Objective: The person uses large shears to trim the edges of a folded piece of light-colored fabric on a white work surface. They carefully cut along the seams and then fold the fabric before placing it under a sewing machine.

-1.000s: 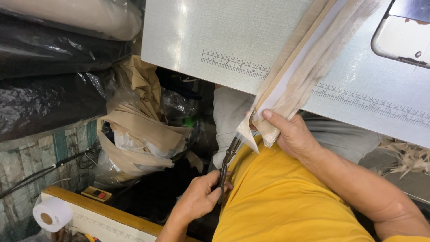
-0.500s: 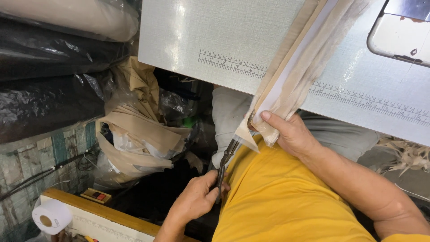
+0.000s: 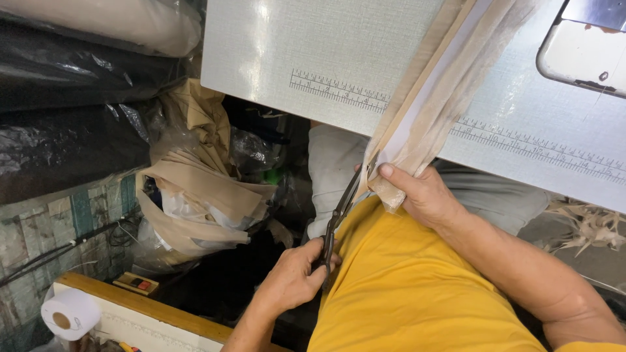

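My left hand (image 3: pixel 293 280) grips the handles of dark metal scissors (image 3: pixel 339 212), low in front of my yellow shirt. The blades point up and reach the lower end of a folded beige fabric strip (image 3: pixel 437 98). This strip runs diagonally down across the grey table (image 3: pixel 274 45) and hangs over its near edge. My right hand (image 3: pixel 424 192) pinches the strip's hanging end, thumb on top, right beside the scissor tips.
A ruler scale (image 3: pixel 339 88) is printed along the table's edge. The base of a white sewing machine (image 3: pixel 587 52) sits top right. Beige cloth scraps in plastic (image 3: pixel 195 195) and dark wrapped rolls (image 3: pixel 72 85) lie on the left. A white paper roll (image 3: pixel 68 313) stands bottom left.
The scissors have moved up, and their tips now sit at the strip's end by my right thumb. The hanging corner of the fabric looks shorter. My right hand has barely shifted.
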